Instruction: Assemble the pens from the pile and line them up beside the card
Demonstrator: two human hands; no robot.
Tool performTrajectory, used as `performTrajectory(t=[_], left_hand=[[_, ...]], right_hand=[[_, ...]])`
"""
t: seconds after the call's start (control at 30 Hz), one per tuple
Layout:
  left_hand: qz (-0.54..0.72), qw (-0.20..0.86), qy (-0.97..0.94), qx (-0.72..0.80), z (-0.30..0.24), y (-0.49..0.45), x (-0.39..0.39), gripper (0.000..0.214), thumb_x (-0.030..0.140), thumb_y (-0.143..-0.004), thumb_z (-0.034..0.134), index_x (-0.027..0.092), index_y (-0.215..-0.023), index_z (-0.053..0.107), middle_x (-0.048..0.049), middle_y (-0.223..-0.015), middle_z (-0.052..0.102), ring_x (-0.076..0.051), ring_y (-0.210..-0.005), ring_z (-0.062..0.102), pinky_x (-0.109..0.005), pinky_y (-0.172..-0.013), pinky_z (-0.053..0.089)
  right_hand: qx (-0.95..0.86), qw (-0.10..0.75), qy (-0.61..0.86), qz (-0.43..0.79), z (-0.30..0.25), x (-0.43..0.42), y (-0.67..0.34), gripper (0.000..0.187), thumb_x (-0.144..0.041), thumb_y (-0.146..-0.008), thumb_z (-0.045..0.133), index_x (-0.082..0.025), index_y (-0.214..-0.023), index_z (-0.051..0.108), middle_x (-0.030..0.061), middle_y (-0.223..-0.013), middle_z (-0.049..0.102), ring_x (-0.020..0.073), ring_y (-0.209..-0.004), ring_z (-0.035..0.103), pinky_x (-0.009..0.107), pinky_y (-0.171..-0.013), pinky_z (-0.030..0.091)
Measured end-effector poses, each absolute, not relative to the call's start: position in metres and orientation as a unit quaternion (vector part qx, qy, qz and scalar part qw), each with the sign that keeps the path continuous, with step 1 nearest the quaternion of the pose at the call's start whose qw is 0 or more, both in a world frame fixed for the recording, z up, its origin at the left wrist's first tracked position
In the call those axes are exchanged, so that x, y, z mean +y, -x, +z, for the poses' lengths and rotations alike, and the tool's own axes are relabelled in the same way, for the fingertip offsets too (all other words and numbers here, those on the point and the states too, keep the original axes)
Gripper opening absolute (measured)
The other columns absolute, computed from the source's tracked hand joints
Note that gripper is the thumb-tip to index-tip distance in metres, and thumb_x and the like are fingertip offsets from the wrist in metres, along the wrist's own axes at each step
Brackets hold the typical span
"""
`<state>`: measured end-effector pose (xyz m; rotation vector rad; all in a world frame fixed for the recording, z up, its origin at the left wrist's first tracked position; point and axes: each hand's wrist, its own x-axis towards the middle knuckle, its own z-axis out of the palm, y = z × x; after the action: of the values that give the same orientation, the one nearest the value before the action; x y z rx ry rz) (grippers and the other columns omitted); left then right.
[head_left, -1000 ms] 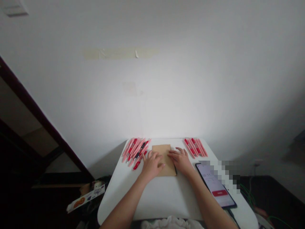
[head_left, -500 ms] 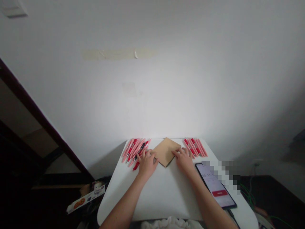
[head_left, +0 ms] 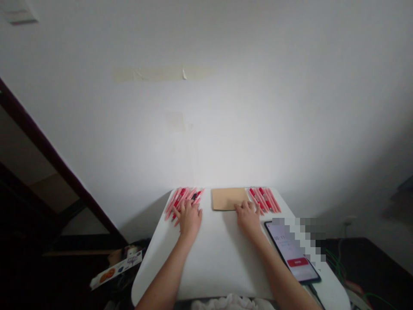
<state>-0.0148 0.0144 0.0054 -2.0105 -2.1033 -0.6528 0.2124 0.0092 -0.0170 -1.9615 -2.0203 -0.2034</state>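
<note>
A flat brown kraft-covered pad [head_left: 227,199] lies squared up near the table's back edge, its long side facing me. My right hand [head_left: 248,215] is at its near right corner, fingertips resting on the cover, fingers spread and not wrapped around it. To the left, my left hand [head_left: 189,219] lies over a loose pile of pink and red pens [head_left: 177,202] with its fingers apart. The pens under that palm are partly hidden. Beyond the pad on the right sits a tidier row of pink and red pens [head_left: 266,200], just past my right fingers.
A phone [head_left: 293,254] with a timer on its screen lies on the right of the white table [head_left: 222,267], a cable at its lower end. The wall [head_left: 222,150] rises right behind the table. A stickered white strip [head_left: 118,269] is low at the left.
The brown pad has turned from a diamond angle to straight and lies slightly farther back. My left hand has let go of it and moved left onto the pens. My right hand stays at its corner.
</note>
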Motion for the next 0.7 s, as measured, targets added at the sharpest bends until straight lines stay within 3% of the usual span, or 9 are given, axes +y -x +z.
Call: performTrajectory(t=[0.13, 0.43, 0.7], left_hand=[[-0.218, 0.089, 0.678, -0.696, 0.006, 0.022, 0.017, 0.018, 0.025, -0.087, 0.058, 0.026, -0.094, 0.075, -0.0071, -0.132, 0.061, -0.034, -0.138, 0.035, -0.071, -0.115, 0.012], [-0.196, 0.065, 0.687, -0.696, 0.005, 0.025, 0.019, 0.011, 0.025, -0.081, 0.064, 0.025, -0.076, 0.074, -0.0053, -0.132, 0.060, -0.034, -0.140, 0.032, -0.073, -0.115, 0.008], [-0.197, 0.057, 0.695, -0.689, 0.011, 0.030, 0.018, 0.017, 0.024, -0.076, 0.064, 0.028, -0.091, 0.071, -0.0052, -0.138, 0.057, -0.034, -0.140, 0.033, -0.073, -0.114, 0.012]], right_hand=[[-0.704, 0.163, 0.687, -0.071, -0.019, 0.013, -0.212, 0.034, -0.033, -0.099, 0.043, -0.027, -0.124, 0.065, 0.0147, -0.116, 0.061, 0.0340, -0.119, 0.047, 0.063, -0.106, 0.023], [-0.712, 0.189, 0.674, -0.060, -0.025, 0.016, -0.214, 0.038, -0.040, -0.100, 0.044, -0.029, -0.133, 0.058, 0.0133, -0.123, 0.058, 0.0313, -0.127, 0.042, 0.062, -0.111, 0.017], [-0.697, 0.217, 0.681, -0.064, -0.031, 0.018, -0.215, 0.039, -0.041, -0.100, 0.042, -0.027, -0.135, 0.054, 0.0119, -0.121, 0.060, 0.0295, -0.123, 0.046, 0.058, -0.110, 0.020]])
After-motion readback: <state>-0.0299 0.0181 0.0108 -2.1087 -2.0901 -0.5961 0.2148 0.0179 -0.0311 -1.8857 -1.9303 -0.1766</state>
